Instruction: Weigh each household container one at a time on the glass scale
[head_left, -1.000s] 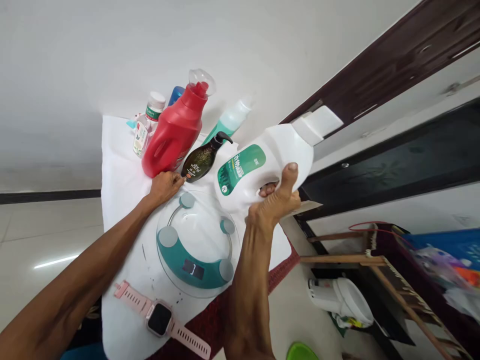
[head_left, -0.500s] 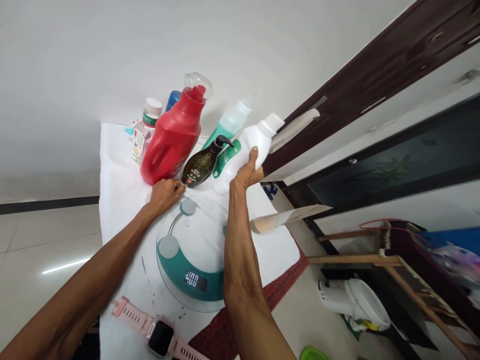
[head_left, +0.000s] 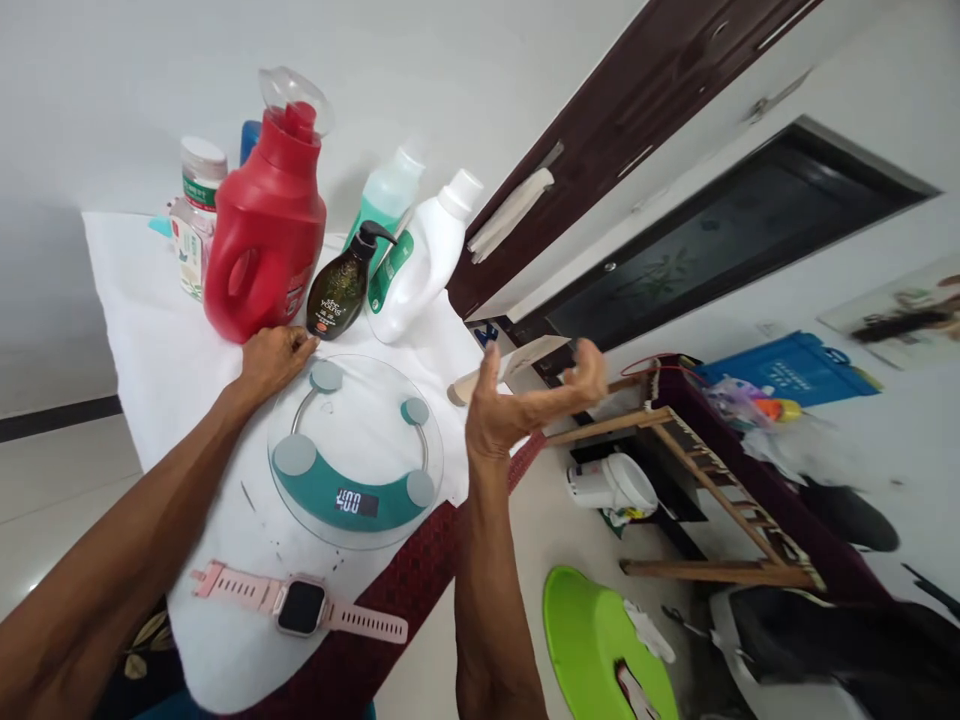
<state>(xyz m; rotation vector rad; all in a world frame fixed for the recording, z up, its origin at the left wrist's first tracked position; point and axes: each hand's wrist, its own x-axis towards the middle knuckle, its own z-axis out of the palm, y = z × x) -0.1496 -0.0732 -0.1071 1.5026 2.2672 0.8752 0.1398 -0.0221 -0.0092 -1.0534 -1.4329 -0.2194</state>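
Observation:
My right hand (head_left: 517, 405) is held up beyond the table's right side, open and holding nothing, its thumb and fingers apart. It partly covers a pale beige, elongated object (head_left: 466, 387) whose kind I cannot make out. My left hand (head_left: 279, 358) rests on the white cloth with its fingers curled in, beside the base of a dark pump bottle (head_left: 339, 292); whether they hold anything is hidden. Next to the pump bottle stands a white detergent bottle (head_left: 427, 262) with a green label. In front lies a glass scale (head_left: 356, 455) with a lit display.
A red jug (head_left: 268, 225), a clear green bottle (head_left: 384, 195) and a white-capped jar (head_left: 196, 215) stand at the back. A pink-strapped watch (head_left: 301, 606) lies on the near cloth. Right of the table are a green basin (head_left: 574, 640), a white bucket (head_left: 600, 482) and a wooden frame (head_left: 720, 470).
My right hand has let go of the white detergent bottle and moved right, its fingers opening. The bottle now stands beside the pump bottle. My left hand stays by the pump bottle; the view has turned right.

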